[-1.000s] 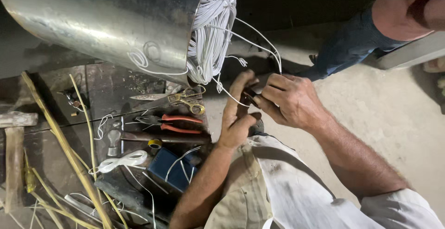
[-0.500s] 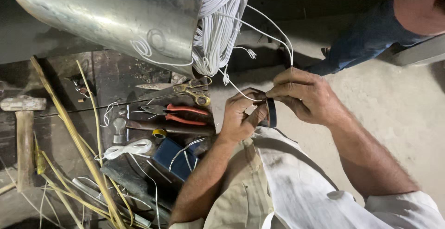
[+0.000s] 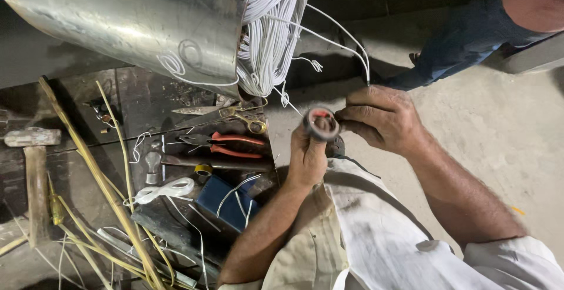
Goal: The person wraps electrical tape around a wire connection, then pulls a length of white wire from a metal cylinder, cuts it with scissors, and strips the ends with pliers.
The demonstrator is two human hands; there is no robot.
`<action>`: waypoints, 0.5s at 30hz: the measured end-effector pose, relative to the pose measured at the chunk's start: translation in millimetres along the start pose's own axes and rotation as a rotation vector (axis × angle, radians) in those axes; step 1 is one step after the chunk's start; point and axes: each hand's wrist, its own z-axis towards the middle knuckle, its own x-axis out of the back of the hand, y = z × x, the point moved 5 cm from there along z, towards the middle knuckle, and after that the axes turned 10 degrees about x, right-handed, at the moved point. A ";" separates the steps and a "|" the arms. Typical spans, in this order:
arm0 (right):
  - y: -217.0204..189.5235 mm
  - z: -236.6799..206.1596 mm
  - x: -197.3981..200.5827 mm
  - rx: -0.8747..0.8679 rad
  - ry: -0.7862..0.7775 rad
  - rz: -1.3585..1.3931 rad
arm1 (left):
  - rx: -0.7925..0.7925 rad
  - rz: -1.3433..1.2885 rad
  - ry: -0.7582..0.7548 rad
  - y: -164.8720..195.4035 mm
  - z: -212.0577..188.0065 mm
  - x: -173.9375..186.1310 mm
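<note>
Left hand clamps the tape roll upright just beside the white wire bundle, right hand pinches its edge; the tape end could slip and restick, my guess.

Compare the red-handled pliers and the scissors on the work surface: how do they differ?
The red-handled pliers have red grips and dark jaws; the scissors have yellowish finger loops and long bare-metal blades. The pliers lie nearer the person, below the scissors in the view. The scissors sit right under the sheet-metal cylinder; the pliers sit clear of it. Both lie flat, untouched, tips pointing left.
</note>
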 end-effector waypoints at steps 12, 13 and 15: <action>-7.9 20.2 -4.0 -0.266 -0.159 -0.218 | -0.095 0.153 -0.163 53.5 8.0 -9.3; -6.1 20.1 -2.0 -0.307 -0.154 -0.111 | -0.125 0.214 -0.152 52.1 8.8 -9.8; -1.6 17.6 2.5 -0.384 -0.147 0.113 | -0.186 0.336 -0.120 47.9 9.1 -10.1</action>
